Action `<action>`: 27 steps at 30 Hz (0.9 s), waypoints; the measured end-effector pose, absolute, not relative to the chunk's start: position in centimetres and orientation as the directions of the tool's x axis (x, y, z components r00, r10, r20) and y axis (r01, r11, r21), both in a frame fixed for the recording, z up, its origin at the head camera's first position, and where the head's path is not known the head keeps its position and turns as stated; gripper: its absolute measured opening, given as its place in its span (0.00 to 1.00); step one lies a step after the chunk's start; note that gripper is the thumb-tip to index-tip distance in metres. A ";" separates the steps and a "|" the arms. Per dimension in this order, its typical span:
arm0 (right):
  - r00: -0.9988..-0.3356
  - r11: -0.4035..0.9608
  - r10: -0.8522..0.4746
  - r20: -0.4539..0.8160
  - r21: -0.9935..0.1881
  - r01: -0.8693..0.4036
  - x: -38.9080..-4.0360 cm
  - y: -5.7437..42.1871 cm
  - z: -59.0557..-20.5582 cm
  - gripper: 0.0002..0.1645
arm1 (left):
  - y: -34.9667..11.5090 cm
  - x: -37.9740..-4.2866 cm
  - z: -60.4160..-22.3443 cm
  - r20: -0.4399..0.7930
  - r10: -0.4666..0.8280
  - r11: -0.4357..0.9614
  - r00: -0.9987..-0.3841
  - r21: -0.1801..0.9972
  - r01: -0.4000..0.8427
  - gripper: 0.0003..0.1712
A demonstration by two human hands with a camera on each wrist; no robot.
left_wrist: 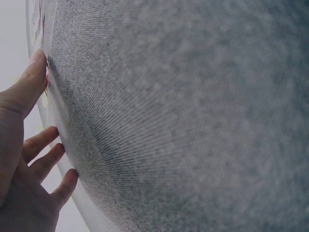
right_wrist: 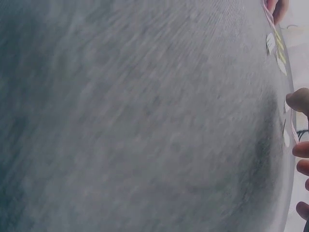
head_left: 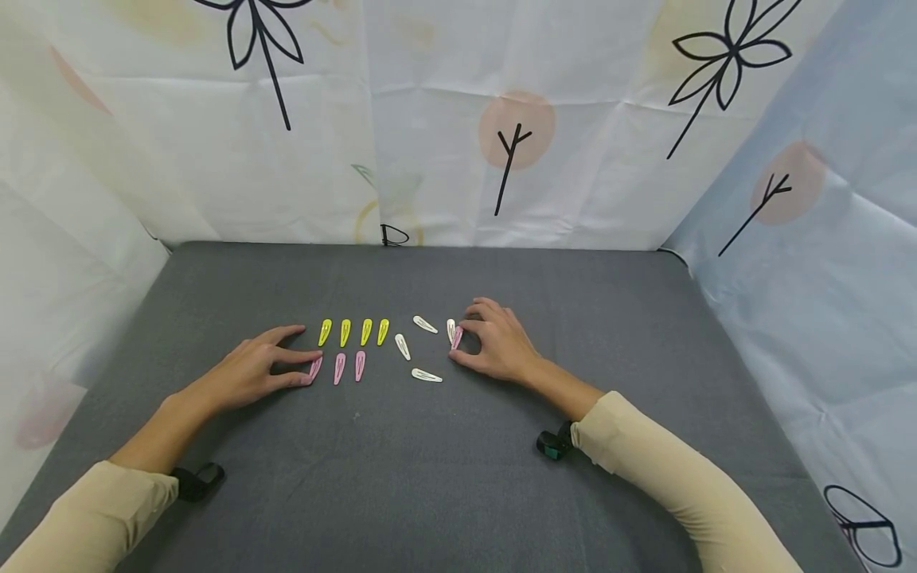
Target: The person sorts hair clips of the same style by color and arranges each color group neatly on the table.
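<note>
At left, left hand (head_left: 247, 370): pinching leftmost pink clip (head_left: 316, 368), near row.
At right, right hand (head_left: 501, 342): pinching another pink clip (head_left: 457, 338), near white clip (head_left: 450, 327).
Far row: four yellow clips (head_left: 345, 333).

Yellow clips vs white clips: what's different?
Layout: the yellow clips form a neat row; the white clips lie scattered.
Angle: the yellow clips all stand near upright in the head view; the white clips point various ways.
Place: the yellow clips sit left of the white clips.
Shared: tapered shape, four of each visible.
</note>
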State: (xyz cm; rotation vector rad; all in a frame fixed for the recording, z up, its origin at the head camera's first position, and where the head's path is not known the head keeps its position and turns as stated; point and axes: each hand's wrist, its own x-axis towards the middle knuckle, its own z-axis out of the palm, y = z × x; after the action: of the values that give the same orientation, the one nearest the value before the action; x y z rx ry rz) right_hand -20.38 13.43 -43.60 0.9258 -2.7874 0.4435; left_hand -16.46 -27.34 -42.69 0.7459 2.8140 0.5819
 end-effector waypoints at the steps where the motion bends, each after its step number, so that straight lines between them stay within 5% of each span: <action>1: -0.786 0.756 -0.562 0.259 -0.225 -0.615 -20.3 13.2 -43.5 0.29 | -27.3 -16.5 -42.7 -0.066 0.507 0.798 -0.860 0.413 0.439 0.30; 27: -0.606 0.591 -0.762 0.228 -0.136 -0.795 -18.5 3.8 -43.5 0.27 | -27.5 -16.5 -43.0 -0.076 0.489 0.810 -0.869 0.408 0.420 0.30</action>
State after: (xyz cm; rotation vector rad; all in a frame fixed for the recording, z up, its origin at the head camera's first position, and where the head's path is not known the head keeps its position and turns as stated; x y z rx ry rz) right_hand -18.49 3.81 -43.47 1.3153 -2.6700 0.3384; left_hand -16.55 -27.48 -42.95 0.7143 2.8178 0.5734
